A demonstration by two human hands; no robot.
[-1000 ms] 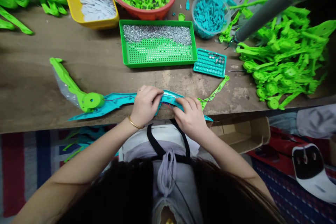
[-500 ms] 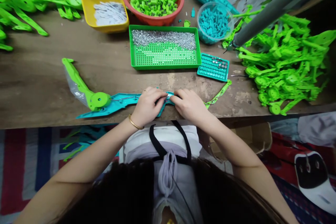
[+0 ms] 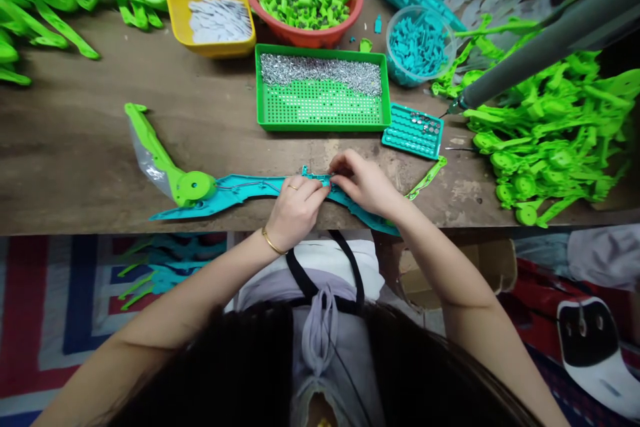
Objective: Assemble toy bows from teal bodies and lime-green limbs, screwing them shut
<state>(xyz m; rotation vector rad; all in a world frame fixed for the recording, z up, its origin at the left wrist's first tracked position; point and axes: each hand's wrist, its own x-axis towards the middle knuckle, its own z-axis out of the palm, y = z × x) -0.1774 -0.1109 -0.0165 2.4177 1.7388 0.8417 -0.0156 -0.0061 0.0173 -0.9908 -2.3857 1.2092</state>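
Observation:
A long teal plastic piece [image 3: 240,191] lies along the table's front edge, curved like a bow. A green arm [image 3: 193,185] with a round disc is joined to its left end, and a thin green arm [image 3: 427,178] shows near its right end. My left hand [image 3: 296,208] is closed on the middle of the teal piece, fingers pressed together. My right hand [image 3: 361,181] is beside it, with thumb and forefinger pinched at the middle section; whatever is between those fingertips is hidden.
Behind the piece stand a green tray [image 3: 323,125] of small metal parts, a teal tray [image 3: 413,140], a yellow bowl [image 3: 210,47], a red bowl [image 3: 305,33] and a clear tub [image 3: 420,70]. Green parts [image 3: 545,140] are heaped at right. A grey tool [image 3: 520,47] hangs above.
The teal piece has turned so its middle section points away from me instead of toward me. My hands have shifted on it, with the right fingers raised. The view has moved slightly.

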